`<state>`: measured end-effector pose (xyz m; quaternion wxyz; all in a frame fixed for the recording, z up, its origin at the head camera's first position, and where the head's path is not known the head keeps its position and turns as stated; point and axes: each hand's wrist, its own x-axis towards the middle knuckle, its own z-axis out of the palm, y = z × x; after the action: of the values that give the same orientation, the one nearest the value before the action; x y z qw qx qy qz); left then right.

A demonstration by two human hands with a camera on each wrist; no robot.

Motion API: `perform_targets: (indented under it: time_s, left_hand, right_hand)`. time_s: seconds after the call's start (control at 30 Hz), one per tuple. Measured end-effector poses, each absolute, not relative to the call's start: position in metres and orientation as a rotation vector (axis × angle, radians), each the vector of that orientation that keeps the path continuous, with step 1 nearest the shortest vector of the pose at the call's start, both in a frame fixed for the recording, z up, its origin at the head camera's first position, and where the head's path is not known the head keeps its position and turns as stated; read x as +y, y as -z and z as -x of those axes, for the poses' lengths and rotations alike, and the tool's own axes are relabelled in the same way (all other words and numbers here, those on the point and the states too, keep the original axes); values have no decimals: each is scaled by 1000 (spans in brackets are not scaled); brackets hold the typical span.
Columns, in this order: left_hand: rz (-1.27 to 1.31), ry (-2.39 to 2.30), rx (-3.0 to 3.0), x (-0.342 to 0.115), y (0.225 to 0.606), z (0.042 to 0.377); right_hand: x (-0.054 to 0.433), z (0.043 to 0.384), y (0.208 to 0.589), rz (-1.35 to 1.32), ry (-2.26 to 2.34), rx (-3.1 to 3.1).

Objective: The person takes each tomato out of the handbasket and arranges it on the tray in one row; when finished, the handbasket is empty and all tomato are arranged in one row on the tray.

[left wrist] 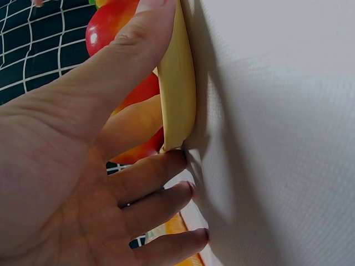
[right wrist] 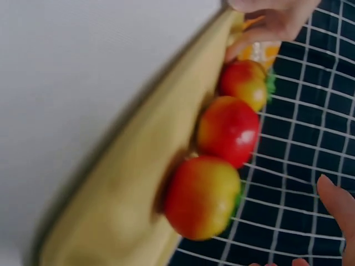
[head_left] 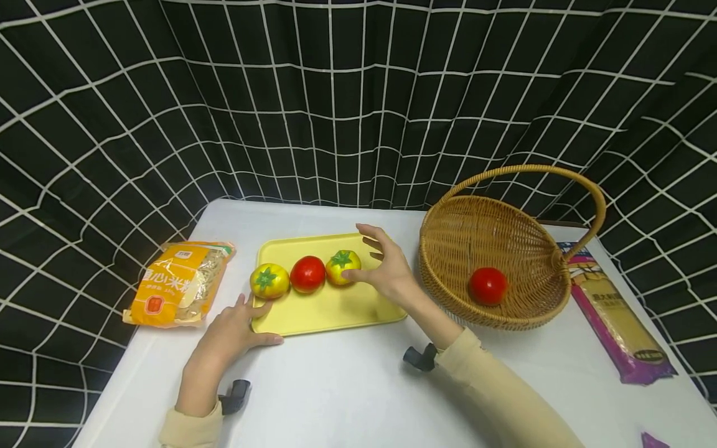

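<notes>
A yellow tray (head_left: 336, 317) holds a row of toy tomatoes. The left tomato (head_left: 269, 281) and the right one (head_left: 343, 267) show yellow tops with green leaves; the middle tomato (head_left: 307, 274) is red. At the tray's near left corner, my left hand (head_left: 235, 330) holds the edge. In the left wrist view its thumb (left wrist: 147, 36) lies outside the wall and its index finger reaches inside. My right hand (head_left: 389, 267) hovers over the tray's right part, thumb and fingers spread beside the right tomato. The right wrist view shows its thumb (right wrist: 335, 205) apart from the tomatoes.
A wicker basket (head_left: 454, 239) with a tall handle stands right of the tray, a red tomato (head_left: 488, 286) inside. An orange food bag (head_left: 178, 283) lies at the left table edge, a purple packet (head_left: 616, 311) at the right. Black gridded cloth (head_left: 336, 106) hangs behind the white table.
</notes>
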<state>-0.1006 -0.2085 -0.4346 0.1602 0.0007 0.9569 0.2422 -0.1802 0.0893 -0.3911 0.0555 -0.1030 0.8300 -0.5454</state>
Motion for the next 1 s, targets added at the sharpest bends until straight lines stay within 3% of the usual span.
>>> perform_targets:
  time_s: [0.43,1.0]
  left_hand:
    - [-23,-694,2743,-210,435,101]
    - [-22,-662,2736,-209,435,102]
  right_hand:
    - [132,168,337,422,1756,2604]
    - [214,149,310,290,1690,2750]
